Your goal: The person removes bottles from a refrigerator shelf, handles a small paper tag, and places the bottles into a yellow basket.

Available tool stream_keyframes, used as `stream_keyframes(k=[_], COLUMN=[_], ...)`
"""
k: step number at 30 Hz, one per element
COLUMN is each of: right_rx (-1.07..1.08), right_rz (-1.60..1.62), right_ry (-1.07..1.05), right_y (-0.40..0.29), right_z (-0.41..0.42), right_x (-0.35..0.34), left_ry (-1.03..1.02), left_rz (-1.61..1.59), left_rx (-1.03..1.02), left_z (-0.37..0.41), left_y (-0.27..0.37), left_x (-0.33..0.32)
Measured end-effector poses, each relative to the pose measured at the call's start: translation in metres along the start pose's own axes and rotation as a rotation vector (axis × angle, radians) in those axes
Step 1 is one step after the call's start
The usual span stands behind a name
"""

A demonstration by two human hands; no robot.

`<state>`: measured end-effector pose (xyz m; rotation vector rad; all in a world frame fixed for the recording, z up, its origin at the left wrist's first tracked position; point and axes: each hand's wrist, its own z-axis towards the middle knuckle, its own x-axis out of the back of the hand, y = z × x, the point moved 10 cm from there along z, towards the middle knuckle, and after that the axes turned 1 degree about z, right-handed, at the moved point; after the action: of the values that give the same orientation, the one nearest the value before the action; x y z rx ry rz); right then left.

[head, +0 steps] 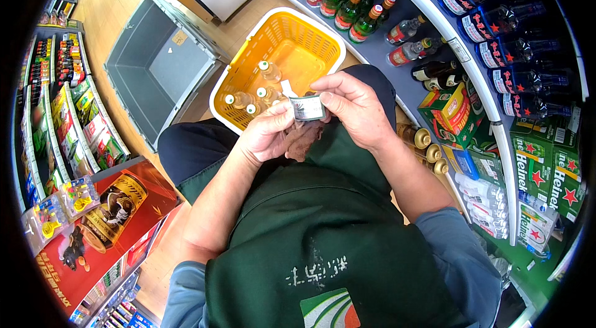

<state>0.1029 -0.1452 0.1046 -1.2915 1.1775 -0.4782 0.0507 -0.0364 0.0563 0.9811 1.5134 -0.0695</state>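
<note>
Both hands meet in front of my lap, at the near rim of a yellow plastic basket (298,44) with a white edge. A small printed price label (307,108) is held between them. My left hand (270,130) pinches its left side, and a brown cloth (303,140) hangs beneath, also by the fingers of this hand. My right hand (356,107) has thumb and forefinger at the label's upper right corner. Inside the basket stand several clear glass bottles (270,71) with pale caps. A white paper slip (287,89) shows just above the label.
A grey plastic crate (174,60) stands on the floor at the left. To the right, a curved shelf (372,44) carries green bottles (348,15), clear bottles and a red-green carton (449,114). Blue bottles (507,55) line the shelf above. Snack shelves and a red display box (153,188) are at the left.
</note>
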Motion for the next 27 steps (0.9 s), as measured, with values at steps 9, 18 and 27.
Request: stream_keyframes(k=[9, 18, 27], right_rx=[0.003, -0.001, 0.016], right_rz=[0.009, 0.007, 0.034], right_ry=[0.015, 0.005, -0.015], right_y=[0.002, 0.002, 0.003], right_z=[0.000, 0.000, -0.001], right_x=[0.000, -0.001, -0.003], left_ry=[-0.092, -0.109, -0.094], left_rz=[0.038, 0.040, 0.039], left_rx=[-0.031, 0.007, -0.009], left_z=[-0.005, -0.008, -0.010], left_y=[0.012, 0.014, 0.015], left_x=[-0.010, -0.010, -0.010])
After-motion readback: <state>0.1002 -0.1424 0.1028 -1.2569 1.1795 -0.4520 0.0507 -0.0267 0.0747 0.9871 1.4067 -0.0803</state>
